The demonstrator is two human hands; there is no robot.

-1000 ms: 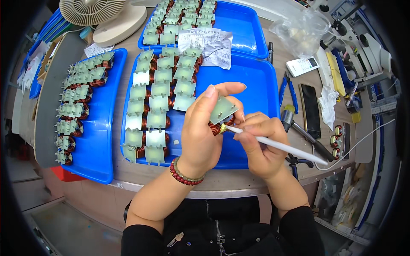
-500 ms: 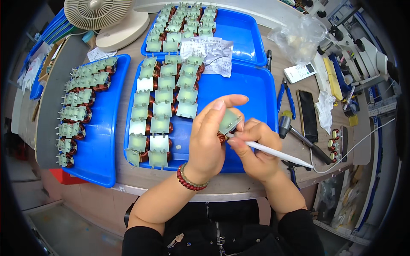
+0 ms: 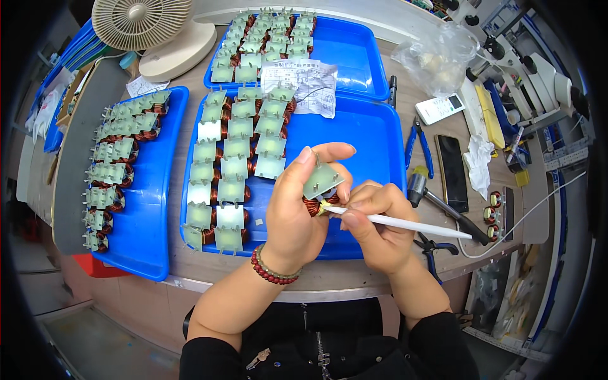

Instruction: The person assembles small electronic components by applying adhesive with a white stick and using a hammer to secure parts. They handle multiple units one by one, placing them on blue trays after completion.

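My left hand (image 3: 294, 212), with a beaded bracelet at its wrist, is closed on a copper-wound coil (image 3: 322, 183) topped by a pale green square plate with metal pins. My right hand (image 3: 383, 225) pinches a slim white pen-like stick (image 3: 411, 223). The stick's tip meets the coil's side just below the plate, where a bit of yellow shows. Beneath both hands lies a blue tray (image 3: 373, 126), with rows of similar coils (image 3: 234, 168) standing along its left half.
More coils fill part of a far blue tray (image 3: 354, 57) and a left blue tray (image 3: 149, 209). To the right lie blue-handled pliers (image 3: 419, 145), a hammer (image 3: 443, 206), a phone (image 3: 452, 171), black-handled cutters (image 3: 434, 250) and small ring coils (image 3: 491, 215). A fan (image 3: 142, 25) stands back left.
Both hands have shifted slightly left and the coil is turned, so more of its windings show. The white stick's tip now shows against the coil. The whole view has shifted a little.
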